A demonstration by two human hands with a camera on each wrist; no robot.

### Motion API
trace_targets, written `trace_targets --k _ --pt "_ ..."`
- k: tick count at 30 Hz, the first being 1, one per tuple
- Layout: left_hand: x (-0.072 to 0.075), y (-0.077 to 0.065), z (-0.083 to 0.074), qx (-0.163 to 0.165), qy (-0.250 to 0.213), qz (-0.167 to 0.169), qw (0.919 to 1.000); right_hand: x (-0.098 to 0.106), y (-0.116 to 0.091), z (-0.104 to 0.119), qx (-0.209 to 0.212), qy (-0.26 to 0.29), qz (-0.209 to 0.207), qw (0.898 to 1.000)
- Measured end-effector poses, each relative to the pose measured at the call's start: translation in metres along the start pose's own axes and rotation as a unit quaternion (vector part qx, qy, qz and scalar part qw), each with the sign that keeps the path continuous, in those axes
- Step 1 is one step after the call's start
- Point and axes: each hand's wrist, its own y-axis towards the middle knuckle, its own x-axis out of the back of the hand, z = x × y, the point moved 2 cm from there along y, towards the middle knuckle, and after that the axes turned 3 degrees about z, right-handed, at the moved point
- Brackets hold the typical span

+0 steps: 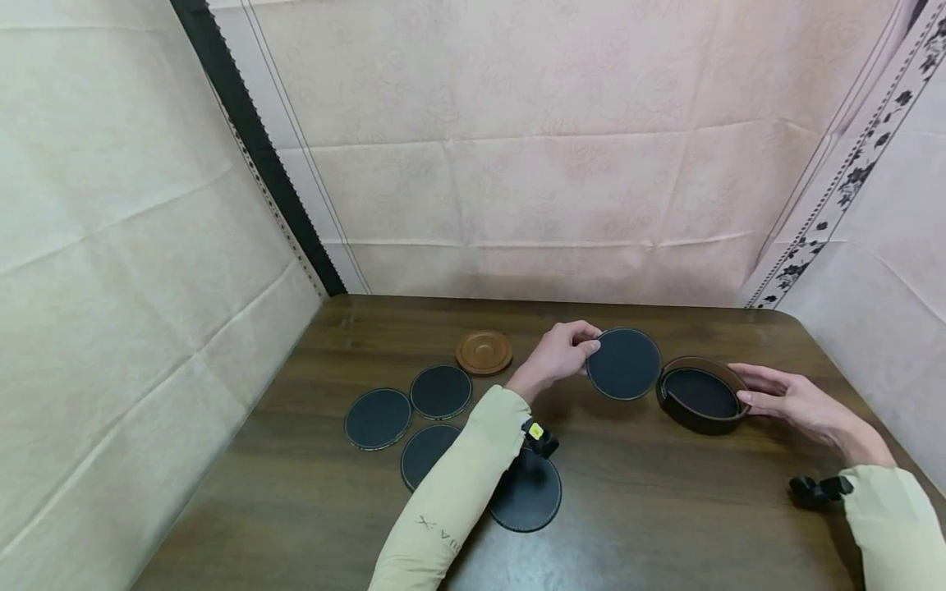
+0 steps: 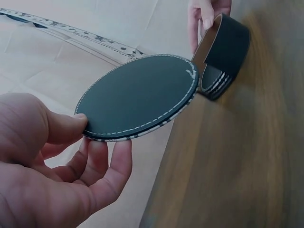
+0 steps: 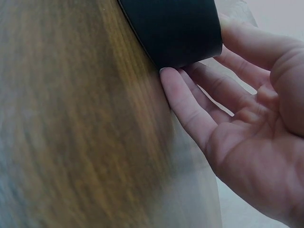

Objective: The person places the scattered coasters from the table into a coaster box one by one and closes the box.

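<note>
We see a loose coaster (image 1: pixel 526 494) on the counter (image 1: pixel 650 509), lower centre. Beyond, right of centre, the right hand (image 1: pixel 794 406) grips the round holder (image 1: pixel 700 424); the left hand (image 1: pixel 557 355) pinches the held coaster (image 1: pixel 624 364) by its edge, just beside it. We judge that such a pinch could let the coaster tilt and snag, and a slack grip let the holder skid.

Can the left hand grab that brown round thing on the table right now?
Probably not: the left hand is pinching a dark disc, so it's busy. Nothing covers the brown round thing close by, though, so a free hand likely could.
</note>
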Motion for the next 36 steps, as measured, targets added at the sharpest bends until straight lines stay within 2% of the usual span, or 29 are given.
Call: trace_targets --k 8,13,19,21,27,36 --pt "-0.026 0.015 0.000 0.029 -0.071 -0.021 0.9968 0.000 0.000 0.002 -0.003 -0.001 -0.002 1.000" --pt "-0.043 0.020 0.001 0.052 -0.095 -0.034 0.9935 -0.001 0.000 0.002 0.006 0.005 -0.002 1.000" --pt "-0.065 0.026 0.003 0.081 -0.118 -0.034 0.9892 -0.001 0.000 0.002 0.007 0.006 0.002 1.000" --pt "-0.073 0.029 0.004 0.092 -0.135 -0.037 0.9859 -0.001 0.000 0.002 0.004 0.007 0.003 1.000" --pt "-0.093 0.035 0.008 0.121 -0.205 -0.054 0.9697 -0.001 0.001 0.003 -0.001 0.005 0.006 1.000" --pt "-0.115 0.042 0.012 0.144 -0.265 -0.077 0.9502 -0.001 0.001 0.002 0.008 0.012 0.007 1.000"
